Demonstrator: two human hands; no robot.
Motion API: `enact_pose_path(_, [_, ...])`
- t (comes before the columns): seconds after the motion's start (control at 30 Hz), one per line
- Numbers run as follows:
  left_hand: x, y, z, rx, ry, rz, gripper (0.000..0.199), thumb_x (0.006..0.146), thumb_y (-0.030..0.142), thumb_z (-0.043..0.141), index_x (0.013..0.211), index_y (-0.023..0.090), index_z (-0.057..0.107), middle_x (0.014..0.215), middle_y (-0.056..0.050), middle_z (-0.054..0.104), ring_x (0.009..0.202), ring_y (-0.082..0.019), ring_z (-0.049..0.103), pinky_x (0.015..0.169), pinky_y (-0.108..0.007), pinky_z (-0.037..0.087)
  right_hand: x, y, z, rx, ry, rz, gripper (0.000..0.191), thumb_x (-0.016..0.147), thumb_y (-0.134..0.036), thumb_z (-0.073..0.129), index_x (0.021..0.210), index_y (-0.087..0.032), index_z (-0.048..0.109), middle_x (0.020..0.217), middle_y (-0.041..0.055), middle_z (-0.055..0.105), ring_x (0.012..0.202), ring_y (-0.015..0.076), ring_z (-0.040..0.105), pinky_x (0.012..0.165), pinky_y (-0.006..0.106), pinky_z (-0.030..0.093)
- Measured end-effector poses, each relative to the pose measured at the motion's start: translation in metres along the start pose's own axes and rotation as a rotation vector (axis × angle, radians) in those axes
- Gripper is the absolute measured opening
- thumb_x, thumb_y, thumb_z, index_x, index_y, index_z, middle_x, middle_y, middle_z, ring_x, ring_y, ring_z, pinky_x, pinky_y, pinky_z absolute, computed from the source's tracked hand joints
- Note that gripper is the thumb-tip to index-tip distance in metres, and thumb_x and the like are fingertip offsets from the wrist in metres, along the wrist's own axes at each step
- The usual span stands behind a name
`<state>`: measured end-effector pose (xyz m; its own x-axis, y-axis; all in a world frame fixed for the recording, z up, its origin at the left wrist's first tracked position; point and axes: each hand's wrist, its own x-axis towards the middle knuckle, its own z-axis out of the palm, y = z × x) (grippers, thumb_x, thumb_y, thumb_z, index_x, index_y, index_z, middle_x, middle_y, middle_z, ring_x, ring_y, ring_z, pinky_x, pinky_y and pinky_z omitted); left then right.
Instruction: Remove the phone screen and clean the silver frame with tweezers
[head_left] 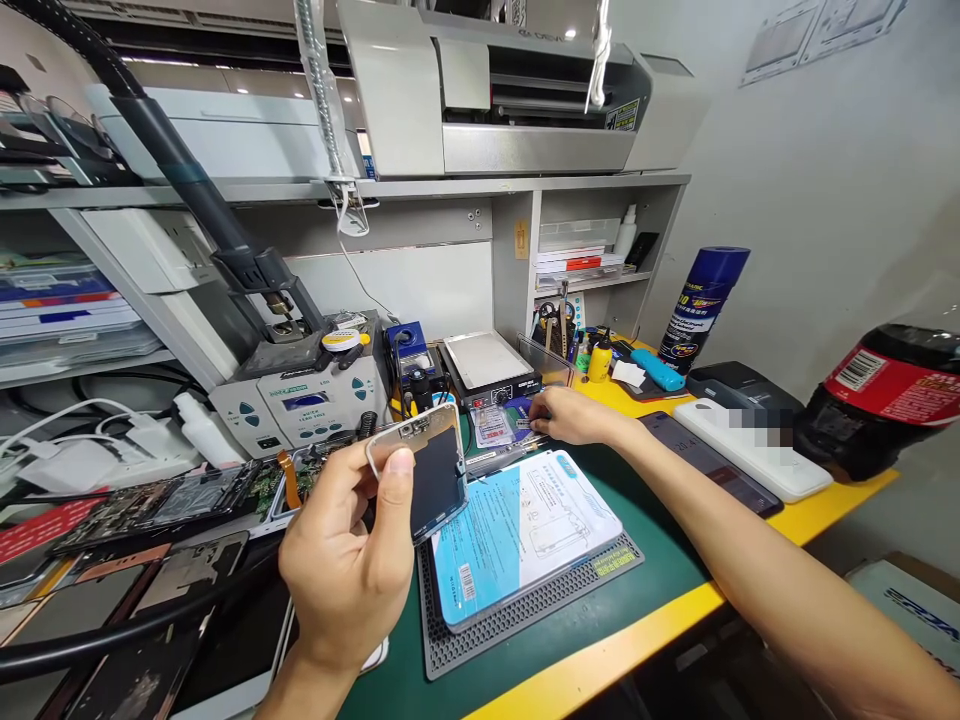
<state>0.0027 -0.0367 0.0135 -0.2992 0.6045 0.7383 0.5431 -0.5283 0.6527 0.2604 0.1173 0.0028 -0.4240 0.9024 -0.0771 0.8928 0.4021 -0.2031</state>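
My left hand (349,555) grips a phone screen (433,478) by its edge, with the thumb in front. Its dark inner side and pale rim face me, held tilted above the left edge of a blue-and-white flat box (529,540). My right hand (568,415) reaches to the back of the bench, fingers bent down and together beside a purple-and-white packet (499,425). Whatever those fingertips hold or touch is too small to tell. Thin tools (506,458) lie just in front of them. Under the box is a grey perforated mat (517,625).
A flat heating plate (487,362) and a soldering station (311,395) stand behind. Opened phones and boards (187,510) crowd the left. To the right are a white power bank (750,450), a blue spray can (701,310) and a cola bottle (885,390). A black hose (150,620) crosses the lower left.
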Motion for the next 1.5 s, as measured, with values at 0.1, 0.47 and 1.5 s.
enact_pose_path(0.1, [0.002, 0.001, 0.000, 0.022, 0.003, 0.017, 0.008, 0.093, 0.027, 0.065, 0.096, 0.022, 0.069, 0.079, 0.006, 0.068, 0.067, -0.007, 0.060, 0.066, -0.014, 0.047, 0.003, 0.003, 0.002, 0.037, -0.009, 0.026, 0.024, 0.098, -0.035, 0.064, 0.114, -0.017, 0.067, 0.118, 0.0081, 0.068, 0.103, 0.0217, 0.067, 0.089, 0.042, 0.057])
enact_pose_path(0.47, [-0.001, -0.004, -0.001, -0.037, -0.081, -0.020, 0.007, 0.095, 0.026, 0.061, 0.097, 0.022, 0.066, 0.080, 0.004, 0.065, 0.067, -0.010, 0.059, 0.066, -0.019, 0.047, 0.005, 0.006, 0.007, 0.363, 0.057, 0.056, 0.020, 0.097, -0.032, 0.067, 0.106, -0.015, 0.068, 0.107, 0.0050, 0.070, 0.092, 0.0192, 0.068, 0.082, 0.038, 0.058])
enact_pose_path(1.5, [-0.004, 0.001, 0.003, -0.115, -0.181, 0.005, 0.014, 0.101, 0.025, 0.051, 0.095, 0.022, 0.063, 0.080, 0.003, 0.067, 0.072, -0.011, 0.063, 0.070, -0.019, 0.050, 0.062, -0.034, 0.023, 1.685, 0.142, 0.526, 0.028, 0.099, -0.032, 0.064, 0.121, -0.015, 0.063, 0.115, 0.0074, 0.067, 0.091, 0.0183, 0.069, 0.076, 0.035, 0.060])
